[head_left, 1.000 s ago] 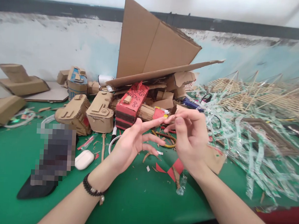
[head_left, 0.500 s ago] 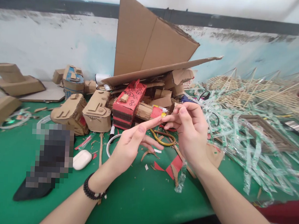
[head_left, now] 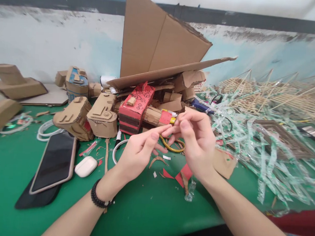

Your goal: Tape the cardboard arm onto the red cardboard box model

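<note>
My left hand (head_left: 136,153) is held over the green table with its fingers stretched out, and its index fingertip meets the fingers of my right hand. A black beaded bracelet (head_left: 98,195) circles the left wrist. My right hand (head_left: 196,144) has its fingers curled in and thumb close to them; anything between them is too small or hidden to make out. Just behind the fingertips lie a yellow-ended marker (head_left: 172,120) and a red paper piece (head_left: 165,117). A yellow cord loop (head_left: 175,149) rests below the hands.
Cardboard models stand behind, among them a red box (head_left: 135,110) and a tan box (head_left: 102,120). A phone (head_left: 55,162) and a white earbud case (head_left: 85,166) lie left. Tangled clear tape strips (head_left: 265,164) and stick frames (head_left: 239,92) fill the right side.
Both hands stay close together, the left index finger still touching the right fingers. My right hand has shifted slightly left. The view has moved a little.
</note>
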Demonstrator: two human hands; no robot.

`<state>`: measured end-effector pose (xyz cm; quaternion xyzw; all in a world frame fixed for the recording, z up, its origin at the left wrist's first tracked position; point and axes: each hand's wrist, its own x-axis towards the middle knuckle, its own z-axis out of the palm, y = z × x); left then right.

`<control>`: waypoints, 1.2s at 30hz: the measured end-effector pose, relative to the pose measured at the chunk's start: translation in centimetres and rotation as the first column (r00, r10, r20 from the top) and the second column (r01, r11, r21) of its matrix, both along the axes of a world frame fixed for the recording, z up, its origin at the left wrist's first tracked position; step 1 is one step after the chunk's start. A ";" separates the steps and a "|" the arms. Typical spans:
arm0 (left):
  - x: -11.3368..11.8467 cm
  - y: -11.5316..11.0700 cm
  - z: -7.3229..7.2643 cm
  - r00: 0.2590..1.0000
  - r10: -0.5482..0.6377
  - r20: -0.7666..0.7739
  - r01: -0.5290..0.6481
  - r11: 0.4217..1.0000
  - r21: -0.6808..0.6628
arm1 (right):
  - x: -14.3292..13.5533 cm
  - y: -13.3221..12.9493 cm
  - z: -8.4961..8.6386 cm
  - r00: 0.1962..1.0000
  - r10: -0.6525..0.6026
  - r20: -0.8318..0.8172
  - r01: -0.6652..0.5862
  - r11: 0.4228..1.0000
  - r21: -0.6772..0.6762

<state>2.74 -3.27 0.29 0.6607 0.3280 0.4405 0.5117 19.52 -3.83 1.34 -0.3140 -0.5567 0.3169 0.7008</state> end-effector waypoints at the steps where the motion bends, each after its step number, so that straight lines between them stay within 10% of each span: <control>1: 0.0 0.0 0.0 1.000 -0.020 0.007 0.021 1.000 -0.007 | -0.1 -0.2 -0.1 1.000 0.012 0.026 -0.013 1.000 0.029; 14: -0.2 0.4 0.0 0.939 -0.114 0.325 0.200 0.949 -0.245 | 0.5 0.2 0.1 0.972 -0.233 -0.021 0.233 0.956 0.178; 20: -0.3 0.4 0.7 0.875 -0.166 0.454 0.324 0.899 -0.296 | 0.8 0.4 -0.4 0.908 -0.403 0.112 0.320 0.842 0.434; 36: -0.7 0.6 1.2 0.712 -0.250 0.656 0.585 0.728 -0.358 | 0.9 0.4 -0.8 0.909 -0.375 0.180 0.265 0.856 0.444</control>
